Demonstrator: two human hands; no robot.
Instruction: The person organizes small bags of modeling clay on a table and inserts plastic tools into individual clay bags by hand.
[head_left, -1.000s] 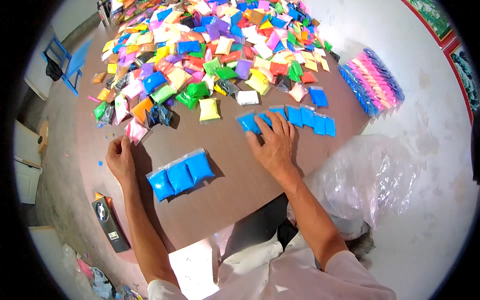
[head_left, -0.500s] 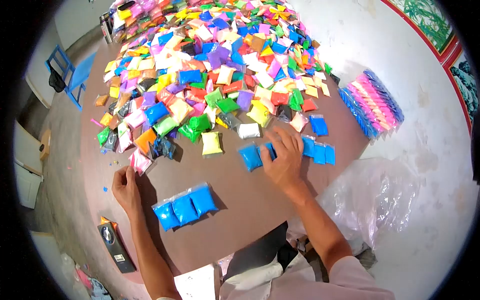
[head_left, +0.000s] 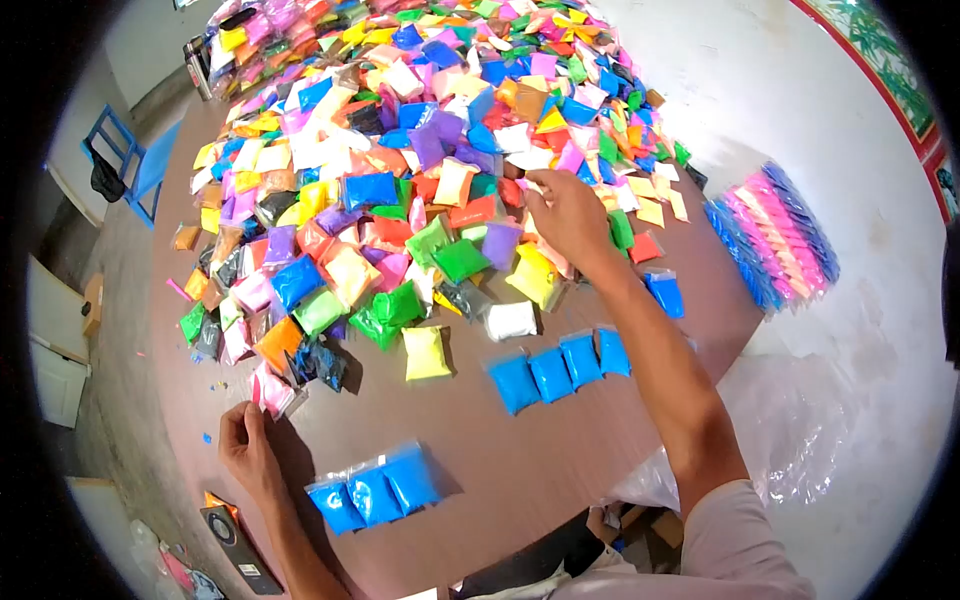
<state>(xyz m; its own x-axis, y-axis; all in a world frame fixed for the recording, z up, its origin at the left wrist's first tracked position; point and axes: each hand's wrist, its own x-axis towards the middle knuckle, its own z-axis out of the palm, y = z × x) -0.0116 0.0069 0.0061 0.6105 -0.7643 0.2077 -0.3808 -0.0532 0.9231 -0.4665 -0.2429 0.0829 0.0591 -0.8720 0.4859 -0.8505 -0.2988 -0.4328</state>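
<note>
My right hand [head_left: 572,215] reaches over the right part of a large pile of colourful packets [head_left: 365,190], its fingertips pinched together at a pale packet; whether it grips the packet is unclear. My left hand [head_left: 248,445] is closed beside a pink packet [head_left: 272,390], fingertips touching its lower edge. Three joined blue packets [head_left: 372,494] lie near the front of the table. A row of blue packets [head_left: 550,374] lies right of centre, its right end partly hidden by my right forearm. Between pile and row sit a yellow packet [head_left: 427,353] and a white packet [head_left: 511,320].
Pink and blue bundled packets [head_left: 775,235] lie at the table's right edge, above clear plastic sheeting [head_left: 790,420]. A dark box [head_left: 238,545] rests at the front left edge. A flask [head_left: 197,68] stands at the back left; a blue chair [head_left: 130,165] is beyond.
My right hand has moved from the blue row up and away into the pile. My left hand stays by the pink packet. The view has shifted, so the table appears lower.
</note>
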